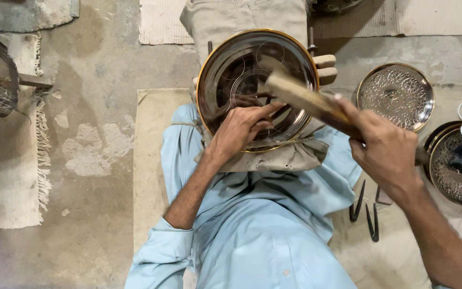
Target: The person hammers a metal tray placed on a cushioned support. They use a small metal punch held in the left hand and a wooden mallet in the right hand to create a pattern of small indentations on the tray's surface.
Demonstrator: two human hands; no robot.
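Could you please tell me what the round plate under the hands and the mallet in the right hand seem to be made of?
The round plate looks like polished metal: mirror-like reflections, engraved circles, and a golden rim suggesting brass or plating. The mallet in the right hand looks like wood, matte tan-brown with a worn, blurred head. The left hand presses a thin dark tool, probably steel, on the plate.

floor-level metal craft workshop | engraved trays (395,95) | hand tools (364,210) | bare concrete floor (97,107)

round tray (290,59): silver, gold rim, engraved circles | side plate (395,96): silver (dense dotted pattern) | clothing (263,225): light blue
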